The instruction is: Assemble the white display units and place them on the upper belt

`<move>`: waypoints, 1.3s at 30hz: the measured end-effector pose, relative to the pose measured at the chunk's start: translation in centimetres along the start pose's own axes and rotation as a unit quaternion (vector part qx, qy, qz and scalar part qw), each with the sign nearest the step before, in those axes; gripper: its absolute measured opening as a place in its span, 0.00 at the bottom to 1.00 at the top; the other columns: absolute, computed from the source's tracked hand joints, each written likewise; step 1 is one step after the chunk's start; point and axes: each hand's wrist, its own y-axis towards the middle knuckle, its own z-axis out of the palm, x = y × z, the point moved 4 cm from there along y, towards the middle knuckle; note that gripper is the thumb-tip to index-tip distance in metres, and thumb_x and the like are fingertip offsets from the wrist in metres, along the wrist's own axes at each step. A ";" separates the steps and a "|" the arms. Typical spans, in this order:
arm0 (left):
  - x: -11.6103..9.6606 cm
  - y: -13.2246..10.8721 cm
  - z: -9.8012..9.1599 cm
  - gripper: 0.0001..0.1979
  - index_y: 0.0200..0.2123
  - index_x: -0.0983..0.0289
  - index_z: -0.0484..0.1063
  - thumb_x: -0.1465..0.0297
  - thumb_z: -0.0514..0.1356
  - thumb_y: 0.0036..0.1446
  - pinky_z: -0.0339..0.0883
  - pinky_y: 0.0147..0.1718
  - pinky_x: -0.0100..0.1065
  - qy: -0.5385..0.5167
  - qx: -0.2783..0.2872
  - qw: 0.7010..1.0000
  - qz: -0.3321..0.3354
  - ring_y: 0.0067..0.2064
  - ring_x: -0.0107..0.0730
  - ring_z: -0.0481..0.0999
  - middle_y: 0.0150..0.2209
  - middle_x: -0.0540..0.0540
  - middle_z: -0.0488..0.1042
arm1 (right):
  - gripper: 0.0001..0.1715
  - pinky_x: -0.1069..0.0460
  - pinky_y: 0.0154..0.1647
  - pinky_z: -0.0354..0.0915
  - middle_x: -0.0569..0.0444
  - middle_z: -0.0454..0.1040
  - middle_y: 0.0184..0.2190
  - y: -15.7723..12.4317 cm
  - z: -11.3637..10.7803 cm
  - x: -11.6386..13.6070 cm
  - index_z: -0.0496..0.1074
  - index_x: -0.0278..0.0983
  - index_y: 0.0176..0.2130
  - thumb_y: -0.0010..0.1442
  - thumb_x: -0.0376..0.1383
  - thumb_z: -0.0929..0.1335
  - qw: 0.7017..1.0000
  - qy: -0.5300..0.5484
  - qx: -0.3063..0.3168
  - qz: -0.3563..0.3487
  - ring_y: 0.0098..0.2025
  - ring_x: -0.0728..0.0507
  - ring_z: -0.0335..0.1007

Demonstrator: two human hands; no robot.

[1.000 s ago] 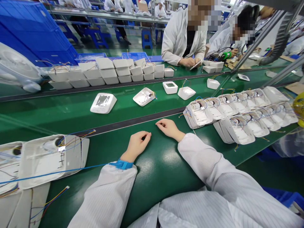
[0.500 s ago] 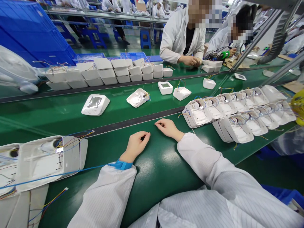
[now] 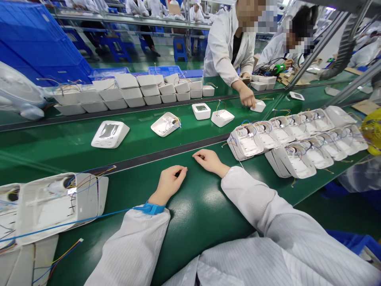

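My left hand (image 3: pixel 170 182) rests on the green table with its fingers curled and the thumb closing against them; nothing shows in it. A blue wrist strap (image 3: pixel 150 207) with a cord running left is around that wrist. Just right of it, my right hand (image 3: pixel 206 160) lies on the table, fingers bent together and likewise holding nothing visible. To the right of that hand stand rows of white plastic housings (image 3: pixel 248 140) with coloured wires and a round part inside. More open white housings (image 3: pixel 47 206) are stacked to the left of my left hand.
Beyond a dark rail (image 3: pixel 166 152), a green conveyor belt (image 3: pixel 131 153) carries white devices with screens (image 3: pixel 110 134) and wired housings (image 3: pixel 166 124). Across it, a co-worker's hand (image 3: pixel 246 95) touches a white housing. Stacked white housings (image 3: pixel 131 96) line the far side; a fan (image 3: pixel 18 91) stands left.
The devices on the belt have shifted left. The co-worker across has reached forward and put a hand on a housing on the belt. My own hands have stayed in place.
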 end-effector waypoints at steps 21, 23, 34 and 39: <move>-0.6 -0.1 -0.1 0.08 0.36 0.62 0.77 0.68 0.57 0.61 0.72 0.43 0.37 0.032 -0.053 0.997 0.040 0.39 0.36 0.79 0.35 0.55 0.81 | 0.19 0.48 0.34 0.67 0.50 0.81 0.33 -0.3 0.1 -0.7 0.80 0.40 0.38 0.60 0.46 0.64 1.000 -0.012 -0.008 -0.011 0.30 0.42 0.74; 0.3 0.6 -0.7 0.09 0.41 0.62 0.77 0.68 0.59 0.60 0.71 0.48 0.39 0.057 -0.078 0.994 0.041 0.44 0.39 0.78 0.40 0.57 0.80 | 0.22 0.47 0.34 0.68 0.50 0.80 0.31 0.0 0.3 -1.5 0.80 0.41 0.39 0.60 0.50 0.64 1.000 -0.015 0.008 0.000 0.30 0.41 0.74; 7.0 8.6 -5.7 0.31 0.63 0.69 0.58 0.68 0.60 0.57 0.60 0.60 0.51 0.226 -0.094 0.965 -0.089 0.66 0.54 0.59 0.64 0.68 0.62 | 0.25 0.46 0.32 0.69 0.51 0.80 0.28 0.4 0.0 -1.8 0.80 0.42 0.39 0.56 0.54 0.64 0.998 -0.022 0.036 0.038 0.30 0.38 0.77; 7.6 8.1 -5.5 0.23 0.59 0.65 0.62 0.68 0.56 0.61 0.59 0.57 0.48 0.241 -0.115 0.951 -0.155 0.58 0.47 0.68 0.55 0.62 0.71 | 0.29 0.46 0.35 0.67 0.52 0.80 0.29 0.4 -0.1 -1.9 0.80 0.40 0.41 0.54 0.56 0.63 0.995 -0.032 0.053 0.078 0.33 0.38 0.76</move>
